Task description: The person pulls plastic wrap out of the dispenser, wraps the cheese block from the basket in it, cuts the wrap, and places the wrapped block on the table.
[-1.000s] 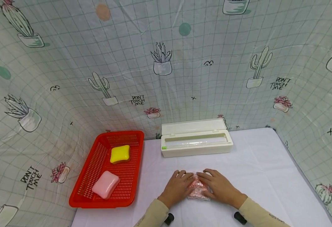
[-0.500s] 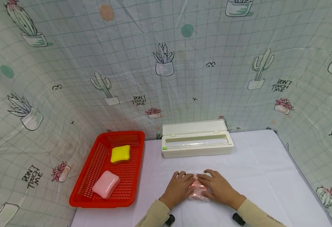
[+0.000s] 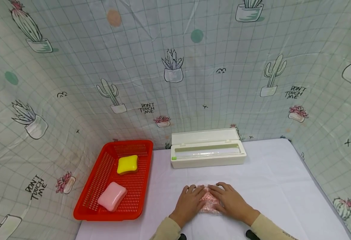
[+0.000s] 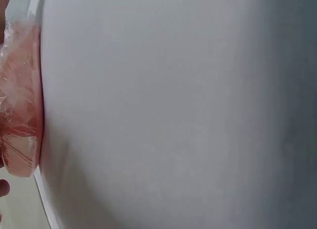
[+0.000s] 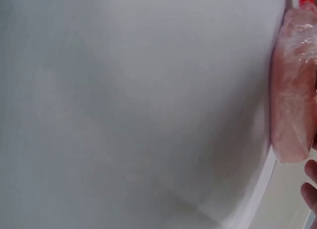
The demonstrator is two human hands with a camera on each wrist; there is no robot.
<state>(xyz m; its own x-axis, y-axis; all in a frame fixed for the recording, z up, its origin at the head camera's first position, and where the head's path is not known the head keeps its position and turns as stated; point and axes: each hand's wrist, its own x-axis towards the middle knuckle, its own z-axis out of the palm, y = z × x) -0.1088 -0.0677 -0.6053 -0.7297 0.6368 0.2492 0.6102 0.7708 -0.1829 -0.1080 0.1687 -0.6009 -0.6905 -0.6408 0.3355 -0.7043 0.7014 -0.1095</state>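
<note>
Between the two hands lies a pink rounded block (image 3: 209, 200), loosely covered in clear plastic film, flat on the white tabletop. Crinkled film shows on the pink block (image 4: 22, 85) in the left wrist view, and the same block (image 5: 294, 95) is at the right edge of the right wrist view. My left hand (image 3: 188, 204) rests against its left side, thumb near the front corner. On the opposite side my right hand (image 3: 233, 204) touches the film with fingers and thumb spread. The fingers partly hide the block's far edge.
Behind the hands stands a white cling film dispenser (image 3: 209, 162), lid raised, with a film roll (image 3: 208, 152) inside. At left is a red plastic basket (image 3: 146, 180) holding a yellow soap-shaped block (image 3: 127, 164) and a pink one (image 3: 112, 196). Patterned cloth (image 3: 205, 86) surrounds the table.
Both hands stay on the wrapped block with only slight finger movement. The head view has shifted a little, so the scene sits slightly lower.
</note>
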